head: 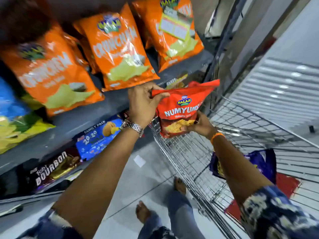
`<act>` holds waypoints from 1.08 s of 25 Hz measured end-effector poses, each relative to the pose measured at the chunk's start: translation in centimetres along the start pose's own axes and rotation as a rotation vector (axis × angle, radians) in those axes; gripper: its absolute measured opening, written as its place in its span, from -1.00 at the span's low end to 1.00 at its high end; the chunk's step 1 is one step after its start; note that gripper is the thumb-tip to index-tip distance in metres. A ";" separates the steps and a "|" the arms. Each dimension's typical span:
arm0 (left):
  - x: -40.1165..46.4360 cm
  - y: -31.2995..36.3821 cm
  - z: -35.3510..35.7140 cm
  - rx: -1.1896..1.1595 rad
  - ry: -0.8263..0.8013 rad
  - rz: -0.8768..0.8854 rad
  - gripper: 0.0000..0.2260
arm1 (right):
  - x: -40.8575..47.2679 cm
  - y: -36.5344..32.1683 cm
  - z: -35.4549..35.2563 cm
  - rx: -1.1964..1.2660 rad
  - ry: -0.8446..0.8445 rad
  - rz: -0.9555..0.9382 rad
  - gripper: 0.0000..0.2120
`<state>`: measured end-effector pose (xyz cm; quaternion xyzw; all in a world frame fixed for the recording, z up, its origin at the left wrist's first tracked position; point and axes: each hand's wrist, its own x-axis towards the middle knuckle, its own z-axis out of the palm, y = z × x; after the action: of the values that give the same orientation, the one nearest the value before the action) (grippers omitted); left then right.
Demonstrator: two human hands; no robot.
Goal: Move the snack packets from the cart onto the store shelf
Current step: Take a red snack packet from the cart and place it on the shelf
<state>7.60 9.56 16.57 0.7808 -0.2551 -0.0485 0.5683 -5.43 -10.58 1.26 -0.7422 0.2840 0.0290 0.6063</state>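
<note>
A red Numyums snack packet [179, 111] hangs in the air between the grey shelf [82, 118] and the wire cart [241, 128]. My left hand [143, 104] pinches its top seal. My right hand [202, 125] grips its lower right corner from below. Down in the cart lie a purple packet [264, 164] and a red packet [286, 185], partly hidden by my right forearm. The shelf's front edge is just left of the held packet.
Three orange Crunchem bags [117, 49] stand on the shelf, with a blue and yellow bag [12, 114] at the far left. On the shelf below lie a blue biscuit pack [98, 137] and a Bourbon pack [51, 166]. My bare feet [179, 185] stand on the tiled floor beside the cart.
</note>
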 end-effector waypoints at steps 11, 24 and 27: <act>0.6 22.4 -20.0 -0.376 0.430 0.423 -0.80 | -11.6 -26.3 4.9 0.172 -0.003 -0.598 -0.48; -3.0 35.0 -47.4 -0.520 0.853 0.712 -0.85 | -20.8 -49.9 25.6 0.279 0.097 -0.953 -0.33; -2.5 34.6 -51.7 -0.574 0.919 0.625 -0.86 | -20.7 -53.1 29.2 0.186 0.187 -0.935 -0.24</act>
<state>12.46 47.51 65.65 0.4266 -0.1778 0.3941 0.7944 10.22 29.65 48.50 -0.7323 -0.0255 -0.3390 0.5901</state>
